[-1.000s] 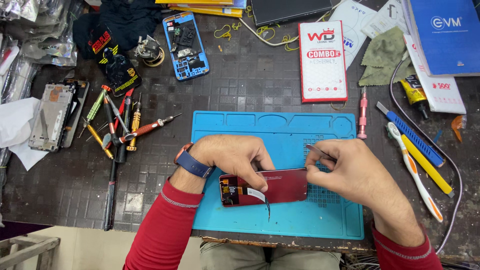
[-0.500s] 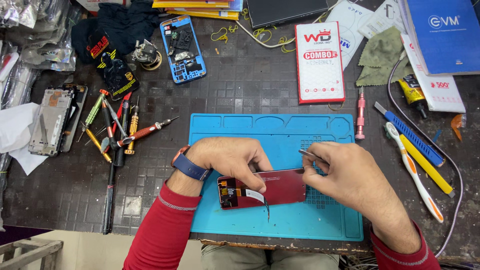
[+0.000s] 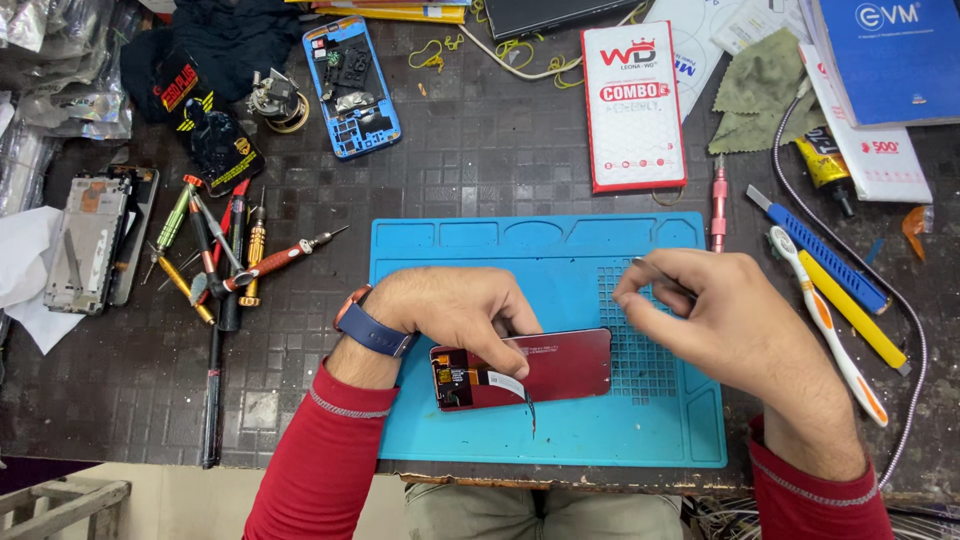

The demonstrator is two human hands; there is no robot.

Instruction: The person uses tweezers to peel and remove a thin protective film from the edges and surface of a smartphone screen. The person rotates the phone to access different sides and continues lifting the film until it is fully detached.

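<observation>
We see a dark red phone display panel (image 3: pixel 545 365) lying flat, lengthwise, in the lower centre of the frame, its copper-toned left end exposed, a thin ribbon cable (image 3: pixel 528 405) dangling below.

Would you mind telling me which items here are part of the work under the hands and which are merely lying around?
In use:
- red phone panel, pressed down by the left hand
- tweezers, pinched in the right hand
- blue mat underneath

Lying about:
- screwdrivers
- blue phone frame
- red-and-white box
- toothbrush
- green cloth
- glue tube
</observation>
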